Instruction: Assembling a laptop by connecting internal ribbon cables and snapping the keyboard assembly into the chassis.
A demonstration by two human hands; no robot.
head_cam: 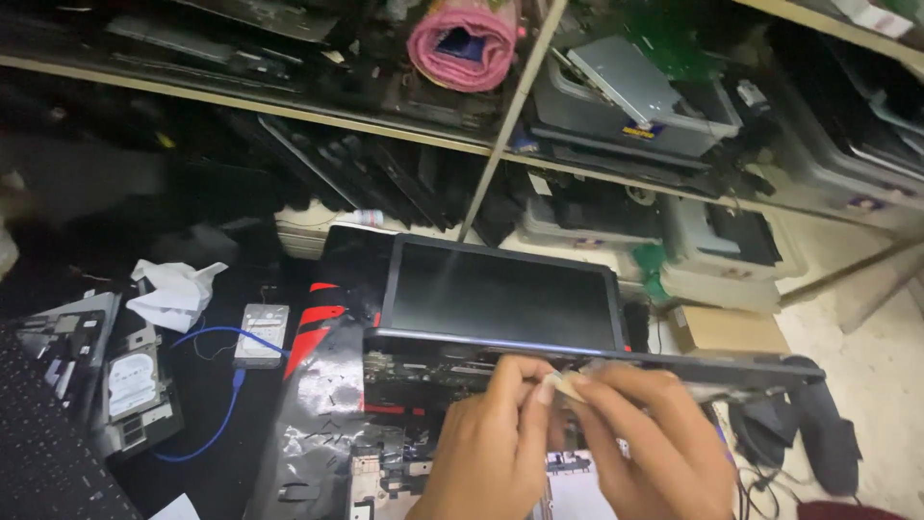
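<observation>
An opened laptop with a dark screen (500, 294) stands in front of me, its base (423, 380) stripped so that black and red inner parts show. My left hand (491, 448) and my right hand (654, 438) meet over the base near the hinge. Their fingertips pinch a small pale piece (570, 386) between them. I cannot tell what the piece is. The part of the base under both hands is hidden.
A hard drive (262, 335) with a blue cable (226, 404) lies left of the laptop, beside another drive (132, 383) and crumpled white paper (175, 292). Shelves behind hold printers (626, 96), stacked laptop parts and a pink roll (464, 43). A cardboard box (727, 329) sits right.
</observation>
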